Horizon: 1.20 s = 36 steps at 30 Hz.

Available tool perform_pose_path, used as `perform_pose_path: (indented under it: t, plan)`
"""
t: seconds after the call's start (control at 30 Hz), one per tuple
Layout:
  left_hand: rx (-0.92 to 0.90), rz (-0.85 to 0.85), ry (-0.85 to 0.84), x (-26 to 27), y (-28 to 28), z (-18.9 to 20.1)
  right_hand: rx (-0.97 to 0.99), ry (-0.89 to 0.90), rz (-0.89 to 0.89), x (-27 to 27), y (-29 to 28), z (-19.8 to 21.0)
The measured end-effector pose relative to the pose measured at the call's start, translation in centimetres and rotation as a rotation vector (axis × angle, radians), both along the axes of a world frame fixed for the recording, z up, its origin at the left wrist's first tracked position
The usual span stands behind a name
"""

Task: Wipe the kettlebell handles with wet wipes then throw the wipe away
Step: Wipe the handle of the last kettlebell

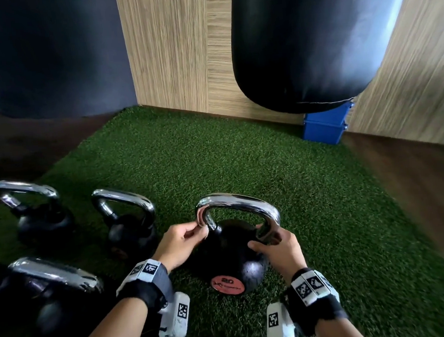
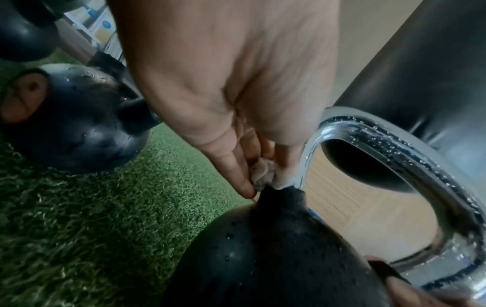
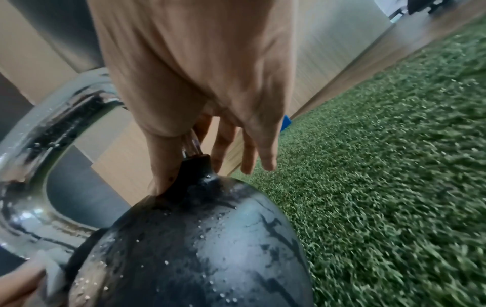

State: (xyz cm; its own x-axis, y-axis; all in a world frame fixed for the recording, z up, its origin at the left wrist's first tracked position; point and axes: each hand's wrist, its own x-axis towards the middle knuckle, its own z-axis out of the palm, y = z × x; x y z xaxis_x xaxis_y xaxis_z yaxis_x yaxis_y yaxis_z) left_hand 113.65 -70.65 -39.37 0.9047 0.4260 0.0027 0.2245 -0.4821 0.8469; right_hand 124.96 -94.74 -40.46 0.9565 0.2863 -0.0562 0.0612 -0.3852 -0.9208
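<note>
A black kettlebell with a chrome handle and a red label stands on green turf in front of me. My left hand pinches a crumpled white wet wipe against the bottom of the handle's left leg, where it meets the black body. My right hand grips the handle's right leg low down, thumb on one side and fingers on the other. Water droplets cover the handle and the body.
Three more chrome-handled kettlebells stand to the left. A black punching bag hangs above the turf's far right corner, over a blue box. Wooden walls close the back and right. Open turf lies beyond the kettlebell.
</note>
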Motion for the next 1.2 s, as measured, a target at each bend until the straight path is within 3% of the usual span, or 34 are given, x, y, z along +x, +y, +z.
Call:
perform_pose_path:
  t: [0.23, 0.37, 0.5, 0.7, 0.8, 0.87, 0.93, 1.03, 1.2]
  plan:
    - [0.209, 0.08, -0.062, 0.5, -0.9, 1.0, -0.094, -0.113, -0.005, -0.8, -1.1, 0.7]
    - [0.268, 0.054, 0.009, 2.4, -1.3, 2.0, -0.187, -0.191, 0.159, -2.0, -2.8, 1.2]
    - [0.33, 0.008, 0.097, 5.6, -2.6, 3.6, -0.382, -0.418, 0.215, -3.2, -3.7, 1.9]
    - [0.298, -0.127, 0.217, 8.7, -4.2, 5.8, -0.405, -0.733, 0.395, -5.6, -1.6, 4.1]
    - [0.153, -0.19, 0.207, 8.5, -3.9, 5.3, -0.45, -0.611, 0.384, -4.1, -0.2, 5.0]
    - [0.069, -0.259, 0.182, 7.7, -3.5, 4.9, -0.36, -0.497, 0.274, -2.1, 0.9, 4.9]
    - [0.12, -0.233, 0.138, 7.2, -3.2, 4.6, -0.326, -0.384, 0.16, -0.7, 2.2, 4.0]
    - [0.204, -0.181, 0.12, 7.4, -3.3, 4.5, -0.394, -0.15, 0.173, -0.6, 3.9, 1.3]
    - [0.176, -0.11, 0.176, 9.0, -3.4, 5.7, -0.339, -0.139, 0.085, -0.7, 4.0, -0.9]
